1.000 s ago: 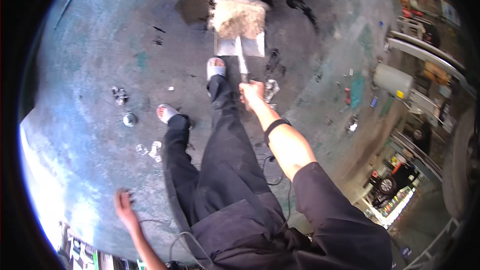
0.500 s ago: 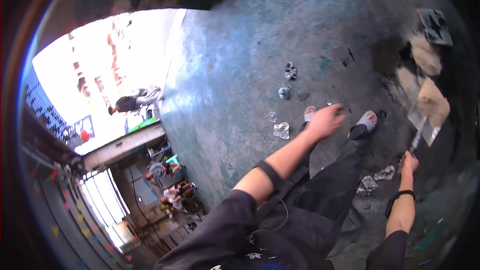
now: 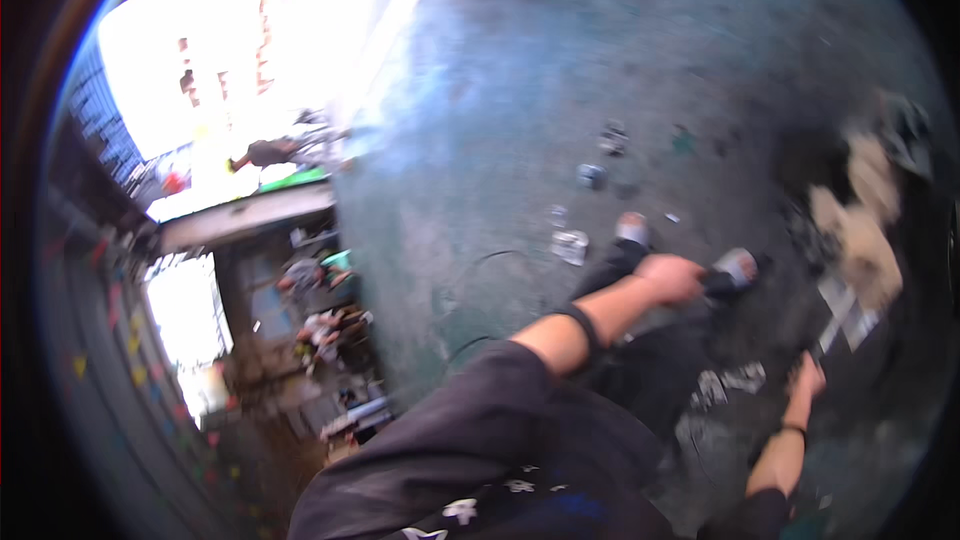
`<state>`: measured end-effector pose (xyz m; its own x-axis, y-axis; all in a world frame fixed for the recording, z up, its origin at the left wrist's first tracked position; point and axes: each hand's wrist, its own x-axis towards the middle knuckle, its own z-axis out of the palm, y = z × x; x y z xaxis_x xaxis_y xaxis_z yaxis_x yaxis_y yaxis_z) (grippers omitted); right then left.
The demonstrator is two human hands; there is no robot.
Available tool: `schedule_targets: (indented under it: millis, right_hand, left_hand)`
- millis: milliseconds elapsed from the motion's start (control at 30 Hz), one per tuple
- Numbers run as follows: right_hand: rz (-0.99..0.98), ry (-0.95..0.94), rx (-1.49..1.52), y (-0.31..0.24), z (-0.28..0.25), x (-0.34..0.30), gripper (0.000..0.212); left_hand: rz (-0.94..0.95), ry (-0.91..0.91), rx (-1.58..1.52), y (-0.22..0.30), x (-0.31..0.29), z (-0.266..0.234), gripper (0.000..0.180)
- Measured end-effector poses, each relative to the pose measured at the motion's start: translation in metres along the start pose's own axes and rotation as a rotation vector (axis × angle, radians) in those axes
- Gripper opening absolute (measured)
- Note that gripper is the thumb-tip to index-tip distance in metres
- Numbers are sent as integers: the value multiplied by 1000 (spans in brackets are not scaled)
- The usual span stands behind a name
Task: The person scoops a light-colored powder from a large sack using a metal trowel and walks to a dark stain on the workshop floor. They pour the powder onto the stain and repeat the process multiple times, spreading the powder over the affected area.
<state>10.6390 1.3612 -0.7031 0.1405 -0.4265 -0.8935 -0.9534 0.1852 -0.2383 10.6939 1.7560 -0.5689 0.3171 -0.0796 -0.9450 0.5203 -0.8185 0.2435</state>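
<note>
In my right hand (image 3: 807, 376) is the handle of a short shovel with a flat metal blade (image 3: 848, 316). Its blade meets the edge of a pale tan heap of sand-like powder (image 3: 868, 255) on the floor. My left hand (image 3: 672, 279) hangs over my legs, between my two feet in sandals; its fingers are curled in. Motion blur hides whether anything is inside them. A dark band circles each forearm.
On the worn green-grey floor (image 3: 470, 200) lie crumpled silvery pieces (image 3: 570, 247) and a small round metal object (image 3: 590, 176). More crumpled pieces (image 3: 742, 377) lie near my right hand. Other people (image 3: 335, 330) are at the left, by a bright doorway (image 3: 230, 60).
My view has shifted and blurred. My left hand has moved slightly down in the picture; my right hand still grips the shovel, its blade at the heap's edge.
</note>
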Motion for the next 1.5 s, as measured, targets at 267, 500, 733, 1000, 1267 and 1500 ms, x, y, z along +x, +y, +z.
schedule_targets:
  millis: [267, 500, 733, 1000, 1267, 1500]
  right_hand:
    - [-49, 179, 47, -30, -24, -12, 6]
    - [-89, 235, 3, -38, -50, 12, 6]
    - [-111, 252, -136, -82, -79, 25, 7]
    - [-88, 229, 59, -57, -56, 30, 8]
    - [85, 222, 183, -8, -101, 24, 9]
    - [193, 423, 214, 5, -178, 45, 9]
  left_hand:
    - [31, 339, 115, -122, -40, -30, 32]
    - [166, 291, -157, -11, -27, 10, 27]
    - [445, 48, 171, 95, -23, 41, 26]
    - [209, 167, -203, 59, -1, 42, 28]
    - [80, 202, -253, -13, 9, 17, 29]
    - [134, 154, -178, 36, 28, 22, 35]
